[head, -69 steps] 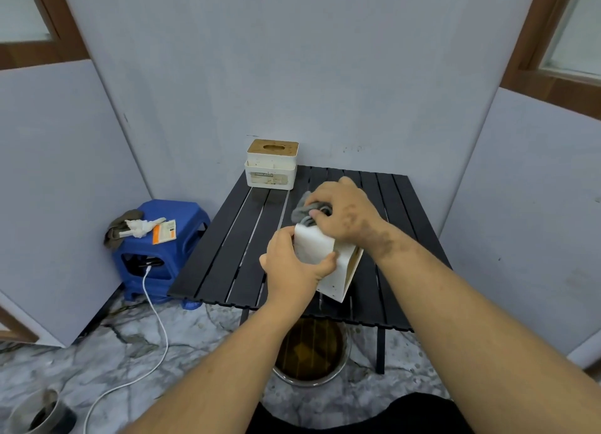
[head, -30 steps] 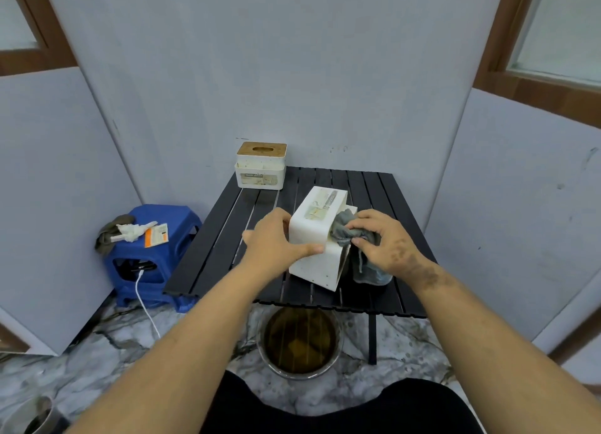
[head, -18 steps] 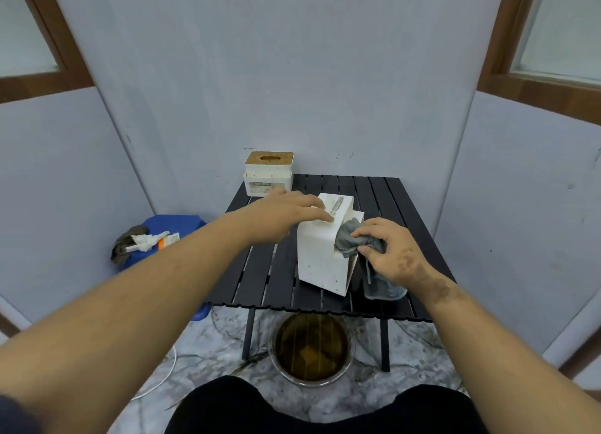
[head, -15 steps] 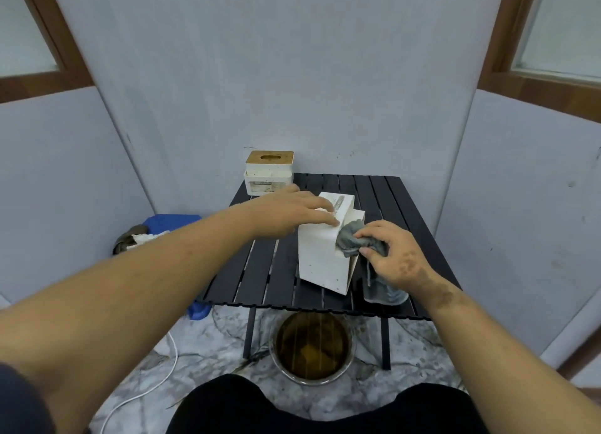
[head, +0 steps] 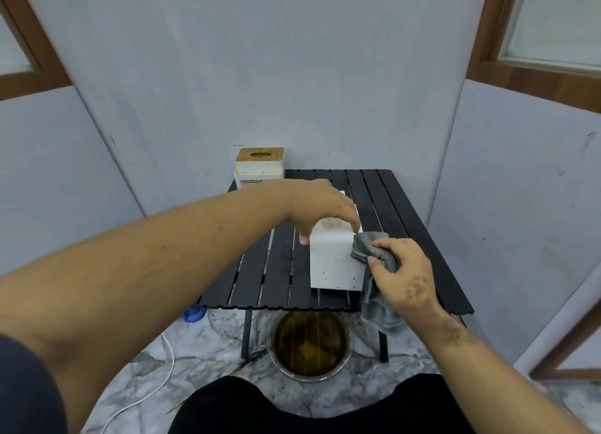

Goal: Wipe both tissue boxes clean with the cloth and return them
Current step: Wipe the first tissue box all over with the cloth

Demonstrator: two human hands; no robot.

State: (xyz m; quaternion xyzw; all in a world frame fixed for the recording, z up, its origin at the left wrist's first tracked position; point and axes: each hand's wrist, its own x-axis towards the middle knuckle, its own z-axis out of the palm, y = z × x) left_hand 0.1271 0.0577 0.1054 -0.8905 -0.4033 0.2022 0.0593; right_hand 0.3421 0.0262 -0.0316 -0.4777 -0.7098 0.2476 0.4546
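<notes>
Roughly: label strip on far tissue box (head: 259, 168), wood lid, back-left corner of black slatted table (head: 403, 238); print too small to read. No writing legible on near white tissue box (head: 335, 261), standing near front edge, centre-right. Left hand (head: 320, 211) draped over its top, fingers curled down over the sides, gripping. Right hand (head: 405, 276) pinching grey cloth (head: 374, 250), wad pressed to box's right upper corner, tail hanging past front edge. Bare slats along left side and right-back. Bucket of brown water (head: 310, 344) below front edge.

Label on rear tissue box (head: 259, 169) (dark strip) illegible
</notes>
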